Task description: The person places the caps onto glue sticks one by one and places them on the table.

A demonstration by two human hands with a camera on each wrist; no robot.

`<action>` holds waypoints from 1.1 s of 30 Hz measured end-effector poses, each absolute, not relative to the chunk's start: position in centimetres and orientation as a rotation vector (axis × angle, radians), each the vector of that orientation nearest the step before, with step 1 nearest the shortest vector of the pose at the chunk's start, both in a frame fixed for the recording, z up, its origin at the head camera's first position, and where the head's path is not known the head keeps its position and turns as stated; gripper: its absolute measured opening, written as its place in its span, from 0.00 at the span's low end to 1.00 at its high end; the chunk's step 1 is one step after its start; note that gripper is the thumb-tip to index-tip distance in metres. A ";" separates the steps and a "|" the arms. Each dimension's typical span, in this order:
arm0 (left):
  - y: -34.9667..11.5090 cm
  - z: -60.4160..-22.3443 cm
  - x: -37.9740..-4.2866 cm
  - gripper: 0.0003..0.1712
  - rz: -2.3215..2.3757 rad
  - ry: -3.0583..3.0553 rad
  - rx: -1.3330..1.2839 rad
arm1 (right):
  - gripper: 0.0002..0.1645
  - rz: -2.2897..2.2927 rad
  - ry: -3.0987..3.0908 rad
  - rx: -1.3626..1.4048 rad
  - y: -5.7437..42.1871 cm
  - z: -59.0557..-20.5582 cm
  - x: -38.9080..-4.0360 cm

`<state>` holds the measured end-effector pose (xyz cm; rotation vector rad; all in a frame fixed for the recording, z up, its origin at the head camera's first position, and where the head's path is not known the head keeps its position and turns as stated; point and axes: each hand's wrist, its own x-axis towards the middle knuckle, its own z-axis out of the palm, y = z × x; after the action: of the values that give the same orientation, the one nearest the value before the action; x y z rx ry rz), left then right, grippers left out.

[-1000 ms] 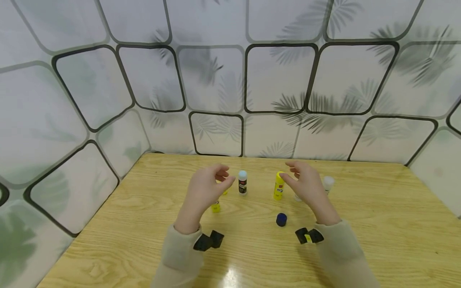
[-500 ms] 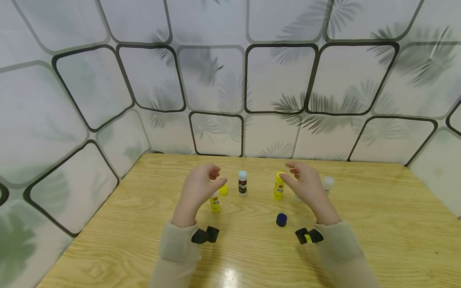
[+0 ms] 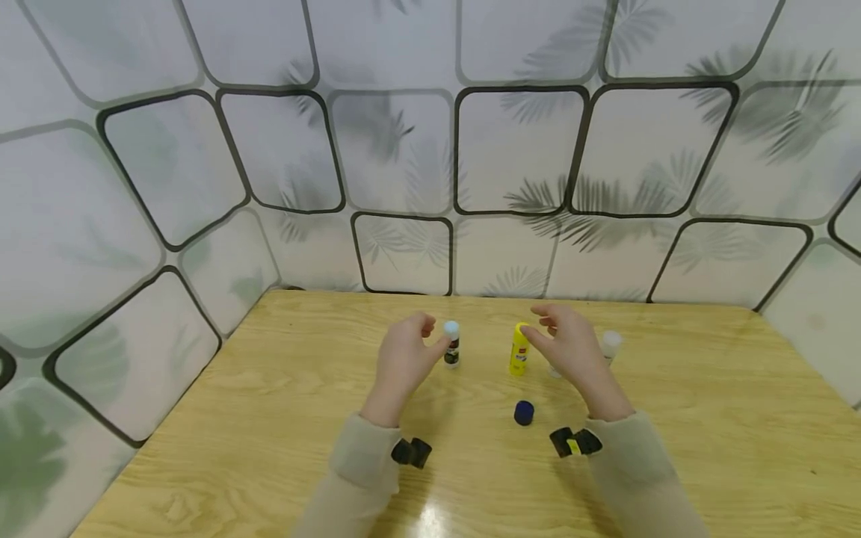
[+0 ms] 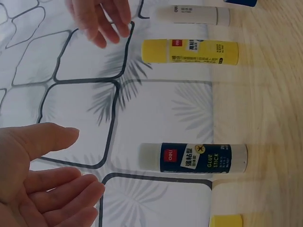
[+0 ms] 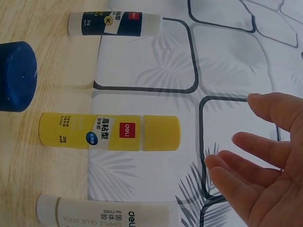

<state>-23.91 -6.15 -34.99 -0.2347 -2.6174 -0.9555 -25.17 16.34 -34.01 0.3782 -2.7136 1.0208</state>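
My left hand (image 3: 430, 335) hovers with relaxed, slightly curled fingers just left of an upright dark-labelled glue stick (image 3: 451, 344) with a pale cap. In the left wrist view the left hand (image 4: 85, 161) holds nothing and stays apart from that stick (image 4: 194, 157). My right hand (image 3: 536, 326) hangs loosely beside the top of a capped yellow glue stick (image 3: 519, 349), without touching it; the right wrist view shows the same gap between hand (image 5: 234, 137) and stick (image 5: 109, 132). A loose dark blue cap (image 3: 524, 412) lies on the table in front of the yellow stick.
A white glue stick (image 3: 611, 343) stands behind my right hand, partly hidden. A small yellow cap (image 4: 226, 221) lies near the dark stick. The wooden table (image 3: 706, 418) ends at patterned white walls (image 3: 403, 149) on the left and at the back.
My left hand has moved right and forward to the dark-labelled stick, and now hides the small yellow stick and cap from the head view. The right hand has barely moved.
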 end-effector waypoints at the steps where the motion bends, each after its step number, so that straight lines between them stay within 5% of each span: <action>1: -5.9 -35.2 -24.0 0.20 -0.969 -2.614 -0.228 | 0.24 1.020 -2.712 0.376 16.4 -34.0 -25.1; 16: -2.4 -36.5 -26.8 0.36 -1.266 -2.653 0.001 | 0.23 1.054 -2.679 0.357 16.7 -34.0 -25.1; 33: -2.7 -39.0 -28.0 0.20 -1.361 -2.640 0.026 | 0.23 1.067 -2.677 0.377 16.8 -34.2 -25.1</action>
<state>-27.99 -2.73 -39.05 0.0256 -2.6403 -1.3609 -25.09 16.78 -34.18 0.3769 -2.6766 1.0668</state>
